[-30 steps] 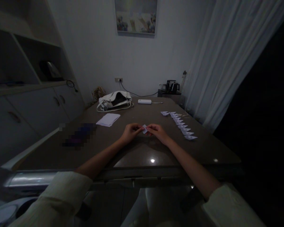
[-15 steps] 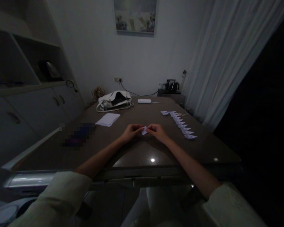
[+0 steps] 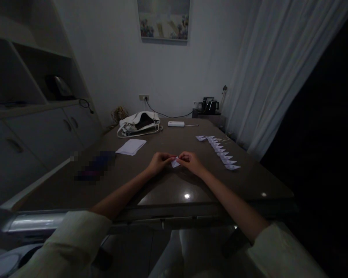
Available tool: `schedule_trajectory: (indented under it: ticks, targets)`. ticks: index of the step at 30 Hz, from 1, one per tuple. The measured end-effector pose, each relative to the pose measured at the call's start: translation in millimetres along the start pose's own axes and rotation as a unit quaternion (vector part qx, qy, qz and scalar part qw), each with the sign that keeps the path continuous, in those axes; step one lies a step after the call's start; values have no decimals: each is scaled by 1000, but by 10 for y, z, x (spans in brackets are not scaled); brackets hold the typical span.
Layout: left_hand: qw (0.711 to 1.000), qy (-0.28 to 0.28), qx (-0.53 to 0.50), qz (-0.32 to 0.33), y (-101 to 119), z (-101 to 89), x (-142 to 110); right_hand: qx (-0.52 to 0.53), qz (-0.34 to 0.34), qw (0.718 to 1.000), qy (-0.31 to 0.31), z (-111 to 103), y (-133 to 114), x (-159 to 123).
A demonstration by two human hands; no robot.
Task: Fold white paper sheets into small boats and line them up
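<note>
Between my hands, just above the middle of the table, is a small piece of folded white paper (image 3: pixel 175 162). My left hand (image 3: pixel 159 162) pinches its left side between thumb and fingers. On the other side my right hand (image 3: pixel 191 161) grips it the same way, the fingertips of both hands close together. The fingers hide part of the folds. To the right stands a row of several folded paper boats (image 3: pixel 220 151), lined up slantwise. A stack of white paper sheets (image 3: pixel 131 147) lies to the left.
A white handbag (image 3: pixel 140 122) sits open at the table's far left. Behind lies a white power bank (image 3: pixel 176 124) with a short cable. A blurred dark item (image 3: pixel 95 166) is at the left. Thin sticks (image 3: pixel 224 140) lie by the boats. The table (image 3: pixel 162 189) is brown and glossy.
The folded paper has turned slightly between my fingers and shows a little lower, with its point downward. My fingertips have drawn closer together. The rest stays put apart from a slight camera shift.
</note>
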State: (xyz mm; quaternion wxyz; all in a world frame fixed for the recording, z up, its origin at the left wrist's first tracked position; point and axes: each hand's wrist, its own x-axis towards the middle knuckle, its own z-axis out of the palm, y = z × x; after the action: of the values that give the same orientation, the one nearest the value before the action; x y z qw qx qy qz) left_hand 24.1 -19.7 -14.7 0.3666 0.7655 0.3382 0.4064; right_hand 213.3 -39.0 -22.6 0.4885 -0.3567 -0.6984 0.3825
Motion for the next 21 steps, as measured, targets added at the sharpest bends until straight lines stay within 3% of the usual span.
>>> schedule_trajectory:
  ticks: [21]
  targets:
    - [1000, -9, 14, 4, 22, 6, -5, -11, -32, 999, 34, -7, 12, 28]
